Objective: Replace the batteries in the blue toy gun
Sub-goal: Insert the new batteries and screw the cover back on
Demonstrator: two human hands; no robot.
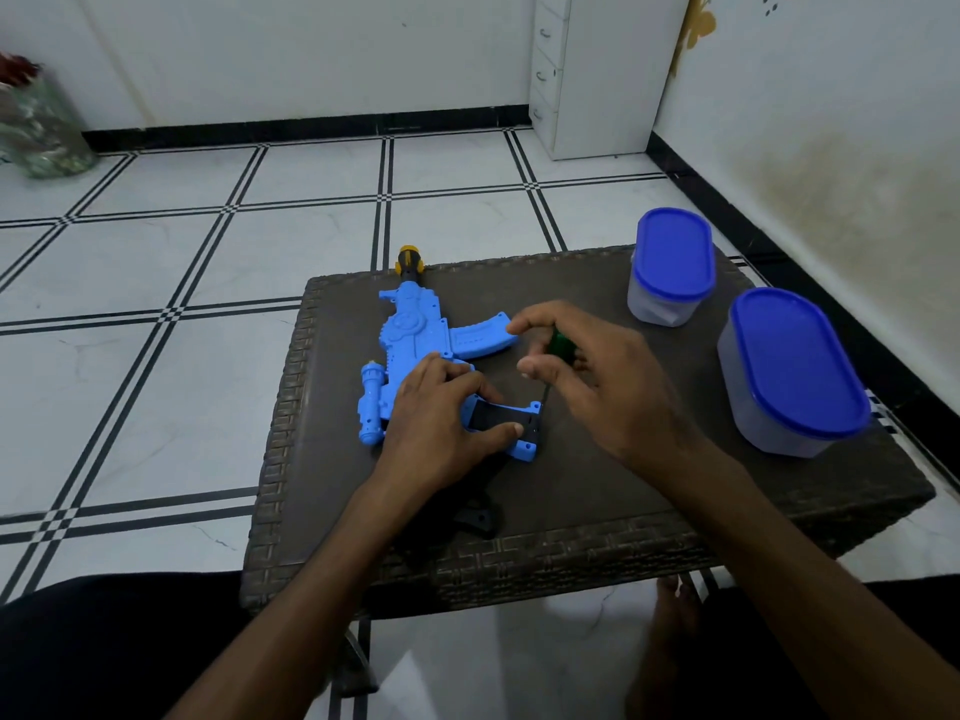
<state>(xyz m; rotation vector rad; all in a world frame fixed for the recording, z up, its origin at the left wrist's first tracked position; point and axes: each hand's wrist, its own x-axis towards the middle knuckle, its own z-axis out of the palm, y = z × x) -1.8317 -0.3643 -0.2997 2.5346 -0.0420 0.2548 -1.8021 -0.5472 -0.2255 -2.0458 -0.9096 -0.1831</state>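
Blue plastic toy gun [410,340] is lying flat on the dark woven desk [597,511]. Left hand [441,423] is pressing it still, fingers straight. Right hand [587,376] is pinching a small green-handled screwdriver [562,345] upright, likely turning the battery cover screw.

No legible txt, labels, brands or nos. anywhere on any obj. in view.

A single wide-angle view from the person's head looks forward and steeply down, close over the dark woven desk [597,475] at frame centre. Both forearms enter from the bottom edge; tiled floor [156,262] and walls curve across the upper frame.
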